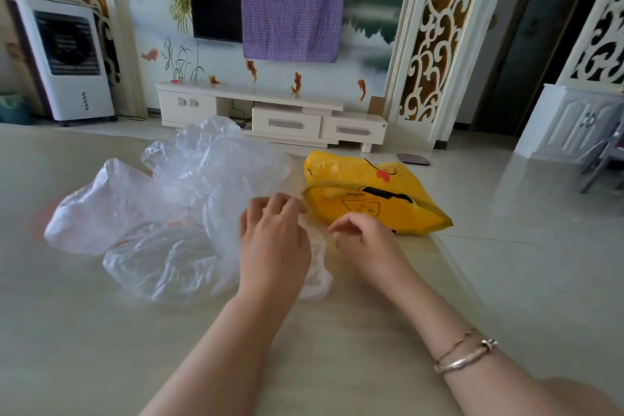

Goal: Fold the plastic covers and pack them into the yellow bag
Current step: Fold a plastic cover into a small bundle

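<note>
- The work looks to be near its beginning: a loose heap of clear, thin, crumpled plastic covers (169, 213) lies on the pale glossy table (67, 348), in the left and middle of the frame, and none of these covers shows a neat fold
- The soft yellow plastic bag with black and red print (371, 199) lies on its side at the right of the centre, just beside the heap; its mouth faces the hands and stands open
- I cannot tell whether any folded cover is already inside the bag, because the inside is bright and blurred
- The left hand (273, 243) is at the centre of the frame with its fingers curled down over the edge of one clear cover; it seems to pinch the thin film, but the fingertips are partly hidden
- The right hand (364, 236) is just to the right of it, fingers bent and drawn together on a small whitish crumpled part of plastic (317, 267) between the two hands; it seems to grip this part
- In my judgement, one cover is now being taken for folding, and nearly all folding and packing is left
</note>
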